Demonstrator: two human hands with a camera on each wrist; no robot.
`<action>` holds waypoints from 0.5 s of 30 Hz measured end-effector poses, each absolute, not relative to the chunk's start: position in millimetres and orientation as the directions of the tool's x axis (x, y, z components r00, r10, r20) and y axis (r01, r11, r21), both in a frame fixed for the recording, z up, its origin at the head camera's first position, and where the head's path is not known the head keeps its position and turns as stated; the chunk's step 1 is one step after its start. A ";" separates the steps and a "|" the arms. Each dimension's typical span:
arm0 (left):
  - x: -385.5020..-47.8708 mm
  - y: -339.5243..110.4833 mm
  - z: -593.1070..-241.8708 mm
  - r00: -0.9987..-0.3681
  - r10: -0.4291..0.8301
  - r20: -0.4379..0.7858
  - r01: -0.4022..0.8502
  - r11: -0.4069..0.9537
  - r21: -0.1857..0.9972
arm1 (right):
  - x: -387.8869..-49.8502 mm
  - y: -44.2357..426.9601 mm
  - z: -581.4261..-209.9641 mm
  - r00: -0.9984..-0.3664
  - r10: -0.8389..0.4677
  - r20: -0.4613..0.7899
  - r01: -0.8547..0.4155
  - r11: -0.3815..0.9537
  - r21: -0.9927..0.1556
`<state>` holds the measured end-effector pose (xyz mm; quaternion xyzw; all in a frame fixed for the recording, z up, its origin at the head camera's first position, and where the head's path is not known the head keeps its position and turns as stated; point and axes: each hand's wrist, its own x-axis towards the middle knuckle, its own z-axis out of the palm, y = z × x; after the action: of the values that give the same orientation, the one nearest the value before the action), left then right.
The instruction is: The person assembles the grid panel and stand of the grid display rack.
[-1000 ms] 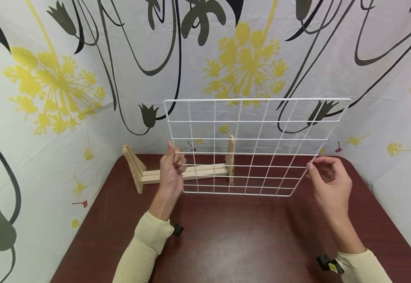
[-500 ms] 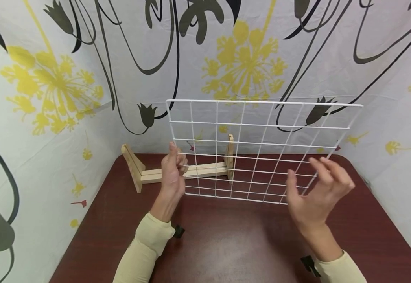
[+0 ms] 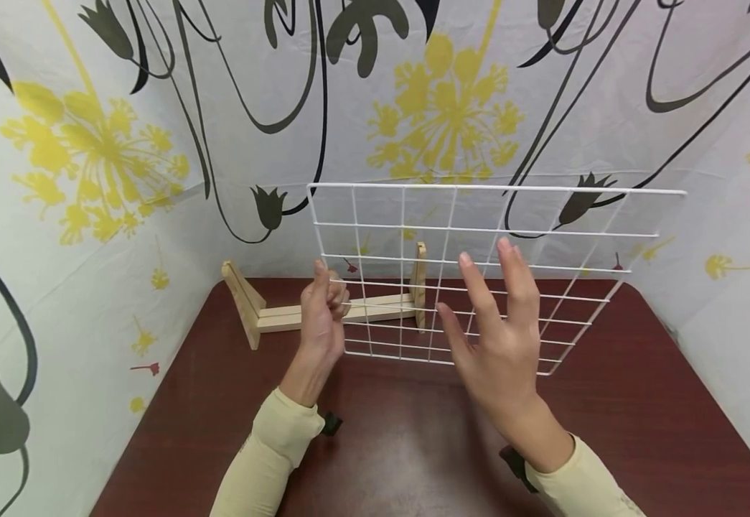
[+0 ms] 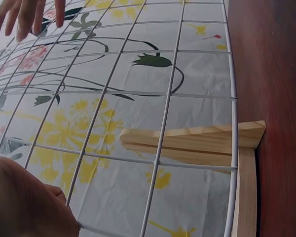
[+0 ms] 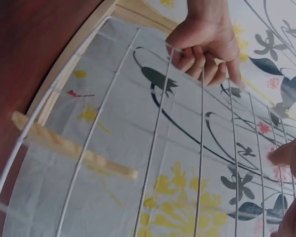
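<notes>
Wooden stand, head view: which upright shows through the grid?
The right-hand upright, seen through the white wire grid; the other upright stands uncovered, left of the grid.

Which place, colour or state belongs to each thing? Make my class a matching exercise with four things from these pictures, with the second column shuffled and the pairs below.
Things
1. Left hand
2. Right hand
3. Wire grid
4. Wooden stand

Place, colour or state
A. White
B. Fingers spread, gripping nothing
C. On the dark red-brown tabletop
D. Gripping a side edge

Pairs: 1-D, 2-B, 3-A, 4-C
</notes>
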<state>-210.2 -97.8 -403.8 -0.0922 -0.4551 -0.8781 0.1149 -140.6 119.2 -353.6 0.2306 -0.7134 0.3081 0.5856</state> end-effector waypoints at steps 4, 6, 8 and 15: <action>-208.2 -95.8 -403.1 -0.956 -0.107 0.273 0.285 -0.559 0.779 | -147.5 113.1 -352.1 -0.269 0.031 0.963 -0.662 0.720 -0.208; -207.4 -95.1 -403.5 -0.955 -0.100 0.281 0.288 -0.557 0.779 | -151.4 110.3 -352.3 -0.296 0.023 0.955 -0.662 0.716 -0.222; -206.4 -94.3 -404.0 -0.953 -0.096 0.287 0.290 -0.556 0.779 | -155.4 107.9 -352.6 -0.313 0.016 0.950 -0.665 0.710 -0.231; -205.7 -89.4 -407.1 -0.952 -0.071 0.297 0.283 -0.568 0.773 | -173.3 104.1 -356.4 -0.265 0.110 0.958 -0.613 0.748 -0.255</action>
<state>-205.7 -89.4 -407.1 -0.1171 -0.4535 -0.8778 0.1007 -173.3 104.1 -356.4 0.1720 -0.7320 0.3109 0.5813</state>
